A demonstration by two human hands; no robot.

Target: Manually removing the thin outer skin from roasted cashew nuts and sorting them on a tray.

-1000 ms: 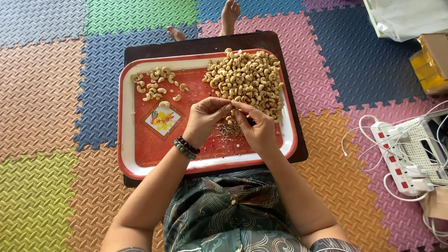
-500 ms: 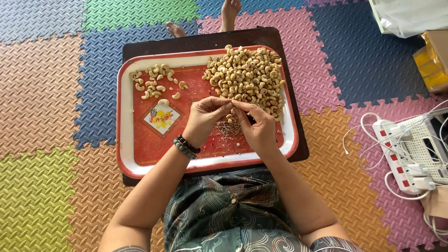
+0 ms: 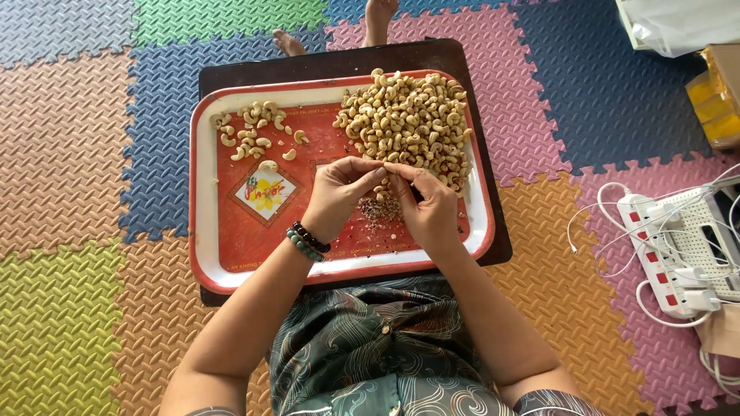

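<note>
Both hands have barely shifted: the left hand (image 3: 337, 192) and right hand (image 3: 429, 206) still pinch one cashew (image 3: 383, 185) between narrow fingertips over the tray's (image 3: 202, 231) middle, above husk crumbs (image 3: 379, 208). Light, brittle, it seems best held by its ends. Farther off, a big pile (image 3: 408, 119) fills the far right corner, a small pile (image 3: 254, 137) the far left.

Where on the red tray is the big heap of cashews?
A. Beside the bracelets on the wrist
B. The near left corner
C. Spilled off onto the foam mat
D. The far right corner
D: the big heap of cashews fills the far right of the red tray, beyond both hands.
</note>
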